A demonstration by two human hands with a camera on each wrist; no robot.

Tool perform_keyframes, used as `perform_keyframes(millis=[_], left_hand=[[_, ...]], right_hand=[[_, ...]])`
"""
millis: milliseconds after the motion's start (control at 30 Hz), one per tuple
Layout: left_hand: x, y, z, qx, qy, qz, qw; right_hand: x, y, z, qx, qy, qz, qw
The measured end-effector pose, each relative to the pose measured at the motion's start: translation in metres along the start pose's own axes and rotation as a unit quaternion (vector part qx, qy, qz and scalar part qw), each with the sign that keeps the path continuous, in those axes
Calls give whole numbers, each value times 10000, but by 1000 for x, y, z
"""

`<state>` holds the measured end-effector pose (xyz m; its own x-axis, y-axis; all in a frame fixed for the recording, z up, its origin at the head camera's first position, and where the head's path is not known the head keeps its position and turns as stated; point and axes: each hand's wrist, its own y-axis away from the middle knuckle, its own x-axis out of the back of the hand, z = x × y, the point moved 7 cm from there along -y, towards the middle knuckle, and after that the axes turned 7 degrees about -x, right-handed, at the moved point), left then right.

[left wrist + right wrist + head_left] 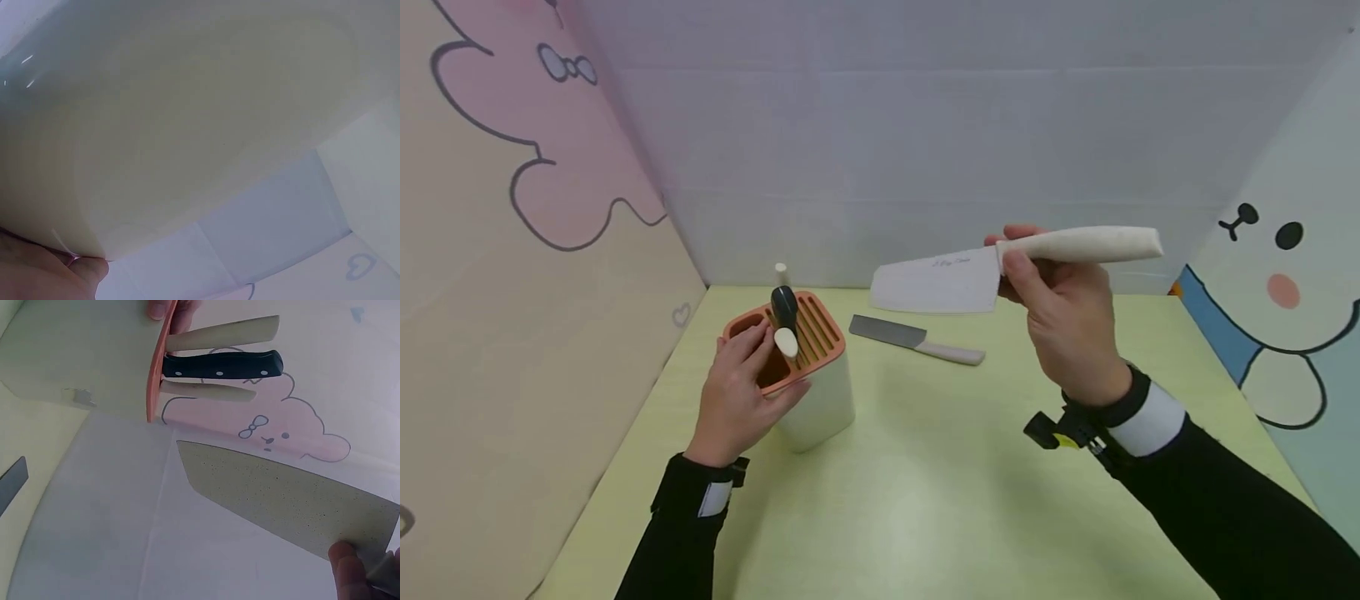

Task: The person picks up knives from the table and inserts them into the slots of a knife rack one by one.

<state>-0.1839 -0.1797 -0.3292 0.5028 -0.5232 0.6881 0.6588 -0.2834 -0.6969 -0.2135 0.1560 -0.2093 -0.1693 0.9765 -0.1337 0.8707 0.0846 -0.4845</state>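
Up above the table, my right hand [1067, 325] pinches a cleaver [936, 283] where its white handle meets the blade; the blade points left. A white knife block [816, 408] with an orange slotted top stands at the left. My left hand [737, 400] grips its rim, fingers over the top and thumb along the near side. Upright in the block are a black-handled knife [225, 365] and two white handles, one being the near handle [787, 343]. What those white handles belong to is hidden. The block's pale wall [219, 125] fills most of the left wrist view.
A second cleaver [887, 332] with a light handle lies flat on the pale yellow-green table [910, 500], right of the block. A plain pale wall [880, 142] rises behind, and panels with cartoon drawings flank the table on both sides.
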Motion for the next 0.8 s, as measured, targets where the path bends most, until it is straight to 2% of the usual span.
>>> perform_keyframes(millis=[200,400,567,667,800], left_hand=[[-2,-3,2,-44,-112,-188,9998],[-3,-3,11,-528,-855,-497,9937],[-2,4,23,-806,-1225,-243,9889],[-1,8,28,-817,-1258,-16,9887],[-1,11,30,-753,-1237,112,9894]], right_hand=[[-32,-9,-14,291,59,-457,9985],[-53,-10,-12,358,153,-752,9964],[-65,-9,-12,509,432,-880,9939],[-70,-9,-13,612,599,-969,9916],[-77,-9,-15,794,755,-1123,9876]])
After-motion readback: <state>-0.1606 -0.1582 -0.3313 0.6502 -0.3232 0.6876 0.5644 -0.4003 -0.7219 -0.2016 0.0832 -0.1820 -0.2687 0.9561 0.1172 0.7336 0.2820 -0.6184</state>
